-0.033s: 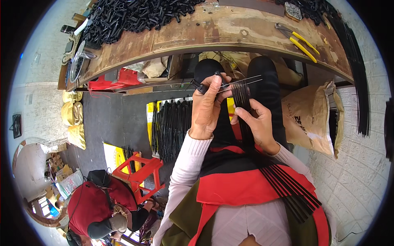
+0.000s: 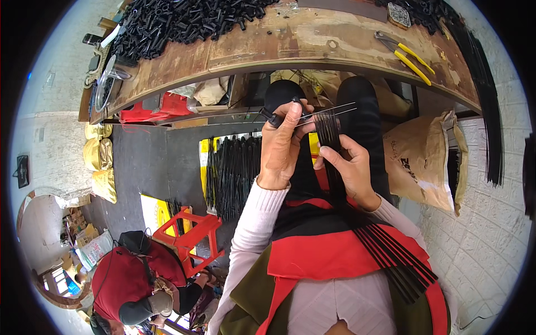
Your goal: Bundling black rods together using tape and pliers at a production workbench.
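My left hand (image 2: pixel 277 151) is closed around black-ended pieces (image 2: pixel 272 118) with thin metal rods (image 2: pixel 344 108) that stick out to the right. The rods cross the far end of a bundle of thin black strips (image 2: pixel 328 131). That bundle is pinched between the thumb and fingers of my right hand (image 2: pixel 353 169). Its strips run back over my red and black apron (image 2: pixel 329 257) and fan out at the right of my lap. My left fingertips lie close to the bundle's far end; some are hidden behind the hand and strips.
A wooden workbench (image 2: pixel 312 47) spans the far side, holding a heap of short black tubes (image 2: pixel 184 22) and yellow-handled pliers (image 2: pixel 410 58). At right stands a brown paper sack (image 2: pixel 421 159). More black strips (image 2: pixel 237 173) lie left, near a red stool (image 2: pixel 195 240) and another person (image 2: pixel 131 279).
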Available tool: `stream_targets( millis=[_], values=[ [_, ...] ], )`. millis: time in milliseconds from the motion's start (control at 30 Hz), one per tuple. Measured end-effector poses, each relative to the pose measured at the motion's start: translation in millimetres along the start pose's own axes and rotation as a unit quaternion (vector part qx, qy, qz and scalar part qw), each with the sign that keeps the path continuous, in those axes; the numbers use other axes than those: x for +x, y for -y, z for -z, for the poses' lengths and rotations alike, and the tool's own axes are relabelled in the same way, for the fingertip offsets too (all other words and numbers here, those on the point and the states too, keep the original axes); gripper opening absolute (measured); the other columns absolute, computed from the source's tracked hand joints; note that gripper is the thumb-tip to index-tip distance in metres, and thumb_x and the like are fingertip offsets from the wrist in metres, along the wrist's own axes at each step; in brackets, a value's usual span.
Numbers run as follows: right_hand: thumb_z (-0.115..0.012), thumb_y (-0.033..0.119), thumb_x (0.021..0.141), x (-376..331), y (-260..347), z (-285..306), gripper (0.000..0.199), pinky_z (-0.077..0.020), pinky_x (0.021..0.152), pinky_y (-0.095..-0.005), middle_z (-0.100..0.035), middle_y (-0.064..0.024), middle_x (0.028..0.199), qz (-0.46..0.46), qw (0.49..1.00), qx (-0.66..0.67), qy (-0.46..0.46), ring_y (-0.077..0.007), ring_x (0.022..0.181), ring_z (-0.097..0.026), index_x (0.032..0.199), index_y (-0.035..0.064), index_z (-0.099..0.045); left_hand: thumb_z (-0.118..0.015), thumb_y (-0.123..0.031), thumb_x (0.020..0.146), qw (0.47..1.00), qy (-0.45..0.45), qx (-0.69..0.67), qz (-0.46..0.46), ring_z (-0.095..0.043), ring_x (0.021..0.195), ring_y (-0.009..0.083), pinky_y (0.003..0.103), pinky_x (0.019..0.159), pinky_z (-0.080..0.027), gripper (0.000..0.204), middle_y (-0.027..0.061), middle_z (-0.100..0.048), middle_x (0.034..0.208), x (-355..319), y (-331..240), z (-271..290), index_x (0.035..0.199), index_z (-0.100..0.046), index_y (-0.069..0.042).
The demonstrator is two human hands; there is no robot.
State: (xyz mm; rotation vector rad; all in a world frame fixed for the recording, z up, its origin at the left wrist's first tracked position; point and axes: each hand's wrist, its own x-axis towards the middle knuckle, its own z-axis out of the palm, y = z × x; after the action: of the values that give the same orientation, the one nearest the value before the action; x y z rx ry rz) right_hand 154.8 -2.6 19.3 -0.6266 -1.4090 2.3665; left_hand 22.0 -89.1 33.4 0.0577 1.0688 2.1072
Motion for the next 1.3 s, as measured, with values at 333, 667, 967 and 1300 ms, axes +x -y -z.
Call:
stream_targets(
  millis=[333, 667, 967, 1300],
  values=[
    [-0.065, 0.008, 0.091, -1, 1, -2, 0.018, -0.0531, 0.069, -0.0272, -0.065, -0.0085, 0.085, 0.002, 1.000, 0.001, 0.005, -0.0141, 0.072, -0.064, 0.104, -0.0043, -0.062, -0.070, -0.018, 0.090, 1.000, 0.005, -0.004, -0.004, -0.064, 0.086, 0.0134, 0.024, 0.073, -0.056, 0.015, 0.0064, -0.065, 0.099, -1, 0, -3, 0.095, -0.067, -0.005],
    [-0.065, 0.007, 0.091, 0, 5, -3, 0.018, -0.0532, 0.070, -0.0278, -0.065, -0.0082, 0.089, 0.000, 1.000, -0.010, 0.004, -0.0133, 0.075, -0.063, 0.104, -0.0046, -0.061, -0.071, -0.017, 0.090, 1.000, 0.008, -0.006, -0.001, -0.065, 0.083, 0.0136, 0.023, 0.072, -0.055, 0.016, 0.0071, -0.066, 0.094, -2, -1, -4, 0.096, -0.066, -0.003],
    [-0.064, 0.008, 0.092, -2, 4, -9, 0.018, -0.0549, 0.071, -0.0264, -0.064, -0.0063, 0.090, 0.015, 1.000, -0.009, -0.010, -0.0121, 0.075, -0.063, 0.106, -0.0041, -0.062, -0.070, -0.016, 0.090, 0.999, 0.026, 0.011, -0.016, -0.065, 0.086, 0.0141, 0.025, 0.074, -0.055, 0.015, 0.0077, -0.067, 0.096, 0, -1, 3, 0.098, -0.067, -0.003],
    [-0.064, 0.007, 0.092, 3, -4, -4, 0.017, -0.0542, 0.073, -0.0271, -0.064, -0.0073, 0.092, 0.005, 1.000, -0.023, -0.014, -0.0139, 0.078, -0.064, 0.105, -0.0042, -0.061, -0.068, -0.007, 0.089, 0.999, 0.005, -0.018, 0.035, -0.064, 0.096, 0.0155, 0.028, 0.086, -0.052, 0.035, 0.0096, -0.067, 0.109, -20, -3, -3, 0.122, -0.059, 0.003]
  ],
)
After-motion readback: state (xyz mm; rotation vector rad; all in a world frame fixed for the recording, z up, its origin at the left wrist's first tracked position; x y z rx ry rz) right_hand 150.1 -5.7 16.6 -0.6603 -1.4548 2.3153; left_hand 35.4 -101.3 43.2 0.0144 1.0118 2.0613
